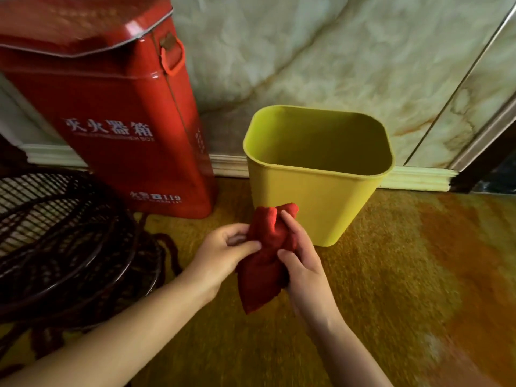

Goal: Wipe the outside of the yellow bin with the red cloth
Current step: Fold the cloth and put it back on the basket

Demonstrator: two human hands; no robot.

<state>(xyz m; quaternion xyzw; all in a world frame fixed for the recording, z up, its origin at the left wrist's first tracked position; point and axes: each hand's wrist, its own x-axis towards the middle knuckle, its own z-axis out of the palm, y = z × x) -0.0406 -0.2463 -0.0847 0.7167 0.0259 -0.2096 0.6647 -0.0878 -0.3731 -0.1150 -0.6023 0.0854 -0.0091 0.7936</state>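
Currently, scene: floor-level view, both bare hands in front of the bin.
Yellow bin (321, 202): upright on the floor, open top facing up, interior shows no contents. Stands close to the skirting board (413, 178) at the foot of the marbled wall (321, 57).
Red cloth (265, 258): bunched and held in the air between both hands, just in front of the bin's lower near corner. Its upper end overlaps the bin wall in this view; whether it touches the wall cannot be told. Its lower end hangs free above the floor.
Left hand (226, 251): closed on the left side of the cloth, thumb and fingertips pinching the fabric.
Right hand (300, 258): grasping the right side of the cloth, fingers wrapped over the fabric, thumb pressed against it lower down.
Red metal box (120, 113): upright, left of the bin, white lettering on its front, a ring handle on its side. Box and bin stand apart.
Dark wire-grille object (55, 227): lies at far left.
Floor (405, 275): glossy, yellow-brown with orange patches.
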